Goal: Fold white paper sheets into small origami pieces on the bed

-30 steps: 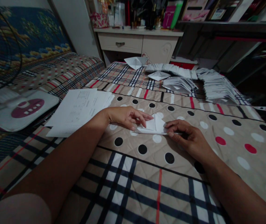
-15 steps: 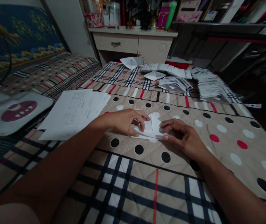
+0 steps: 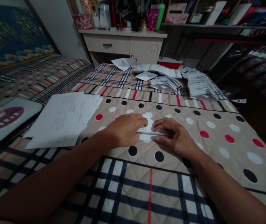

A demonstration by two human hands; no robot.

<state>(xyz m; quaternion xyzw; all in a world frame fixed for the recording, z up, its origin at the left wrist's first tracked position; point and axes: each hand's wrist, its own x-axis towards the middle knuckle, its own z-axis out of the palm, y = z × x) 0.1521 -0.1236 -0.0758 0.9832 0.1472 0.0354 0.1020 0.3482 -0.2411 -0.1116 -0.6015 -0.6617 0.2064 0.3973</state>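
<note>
A small folded sheet of white paper (image 3: 149, 127) lies on the bedspread between my two hands, its near edge lifted into a fold. My left hand (image 3: 129, 129) has its fingers curled over the paper's left part and covers much of it. From the other side, my right hand (image 3: 173, 133) pinches the right end of the fold between thumb and fingers. To the left is a pile of printed paper sheets (image 3: 60, 115). Farther off stand a stack of folded papers (image 3: 165, 83) and a long curved row of folded papers (image 3: 201, 84).
The patterned bedspread (image 3: 128, 193) covers the working surface. At the left edge sits a white plastic object with a purple oval (image 3: 9, 118). Single folded paper pieces (image 3: 123, 63) lie at the far side, before a white dresser (image 3: 114, 43) crowded with bottles and boxes.
The near edge of the paper has been raised into a fold. My left hand has turned and closed further over the paper. The whole view has shifted slightly.
</note>
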